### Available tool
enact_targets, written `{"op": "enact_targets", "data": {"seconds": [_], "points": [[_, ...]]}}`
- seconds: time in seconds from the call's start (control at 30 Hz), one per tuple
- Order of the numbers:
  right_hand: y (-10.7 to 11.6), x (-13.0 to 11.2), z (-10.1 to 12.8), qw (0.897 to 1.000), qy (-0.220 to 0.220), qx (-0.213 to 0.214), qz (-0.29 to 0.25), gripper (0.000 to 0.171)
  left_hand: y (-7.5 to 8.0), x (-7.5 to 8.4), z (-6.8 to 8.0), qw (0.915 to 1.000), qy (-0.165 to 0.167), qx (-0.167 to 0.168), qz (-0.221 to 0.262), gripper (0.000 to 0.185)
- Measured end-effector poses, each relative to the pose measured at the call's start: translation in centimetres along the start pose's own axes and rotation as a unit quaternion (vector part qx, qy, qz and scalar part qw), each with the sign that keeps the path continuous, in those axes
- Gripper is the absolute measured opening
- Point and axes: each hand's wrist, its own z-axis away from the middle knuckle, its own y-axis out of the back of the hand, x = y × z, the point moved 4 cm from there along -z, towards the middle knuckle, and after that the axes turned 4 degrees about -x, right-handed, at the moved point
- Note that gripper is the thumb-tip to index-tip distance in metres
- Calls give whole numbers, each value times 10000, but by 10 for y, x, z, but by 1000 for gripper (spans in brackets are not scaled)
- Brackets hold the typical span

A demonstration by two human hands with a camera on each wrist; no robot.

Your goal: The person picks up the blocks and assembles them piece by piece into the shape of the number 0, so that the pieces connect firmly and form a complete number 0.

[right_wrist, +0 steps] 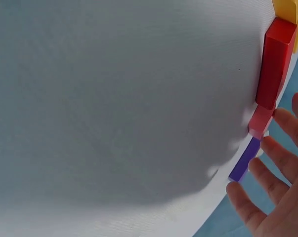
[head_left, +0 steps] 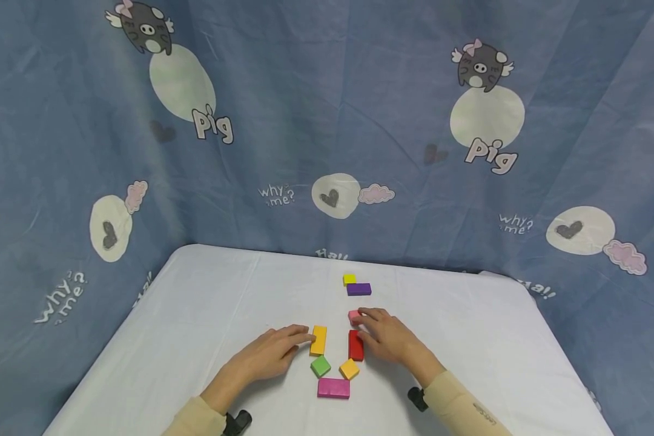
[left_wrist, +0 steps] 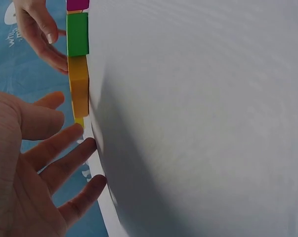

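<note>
Nearest me, between my wrists, a magenta block lies on the white-covered desk. Just beyond it, inward of my left hand, sits a green block; inward of my right hand, a small orange block. My left fingers are apart, gripping nothing, one fingertip at the outer side of a long orange block. My right fingers, also apart, lie by the red block and over part of a pink block; whether they press either, I cannot tell. I judge these pieces light, stiff, smooth and apt to skid, best pinched across their narrow sides. Beyond both hands are a purple block, a yellow block and the blue curtain.
</note>
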Motion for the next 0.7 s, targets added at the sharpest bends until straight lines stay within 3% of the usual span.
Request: {"op": "enact_targets", "data": {"seconds": [0.33,0.7], "points": [[1,3,7,9998,191,103,-11,37,-2,2,-1,9998,-196,-32,-32,37],[-3,6,8,9998,171,-60,-112,41,-2,4,2,9996,-292,-13,-54,36]]}}
